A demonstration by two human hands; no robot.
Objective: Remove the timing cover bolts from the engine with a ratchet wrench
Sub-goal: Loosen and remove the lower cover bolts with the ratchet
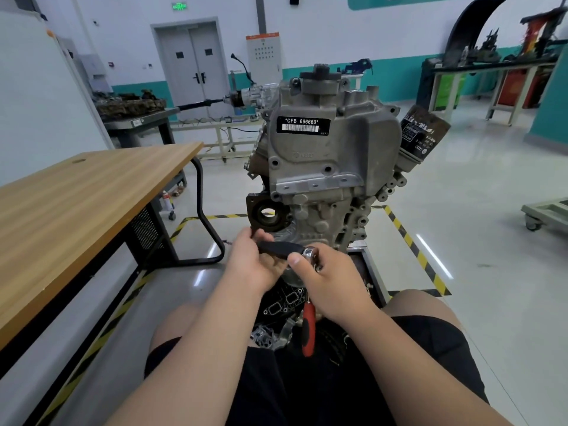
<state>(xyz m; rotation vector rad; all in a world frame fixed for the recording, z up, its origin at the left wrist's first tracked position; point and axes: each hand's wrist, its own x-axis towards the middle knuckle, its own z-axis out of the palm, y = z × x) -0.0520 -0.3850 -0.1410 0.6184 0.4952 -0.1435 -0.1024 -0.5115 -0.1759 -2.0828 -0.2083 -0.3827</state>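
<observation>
White walls (123,41) carried a teal band (138,90). A grey double door (192,66) stood in the far wall under a green sign (179,6). Yellow-black tape (412,244) crossed the glossy floor (461,210); a wooden table (76,195) stood left.

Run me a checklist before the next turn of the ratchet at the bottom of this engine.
1. The left hand grips the ratchet wrench by its handle: ok.
2. The right hand pinches the ratchet head: ok.
3. The socket sits on a bolt: cannot tell, the hands hide it.
4. The engine stands upright: ok.
5. The red-handled tool under the right hand is clear of the swing: cannot tell.
</observation>
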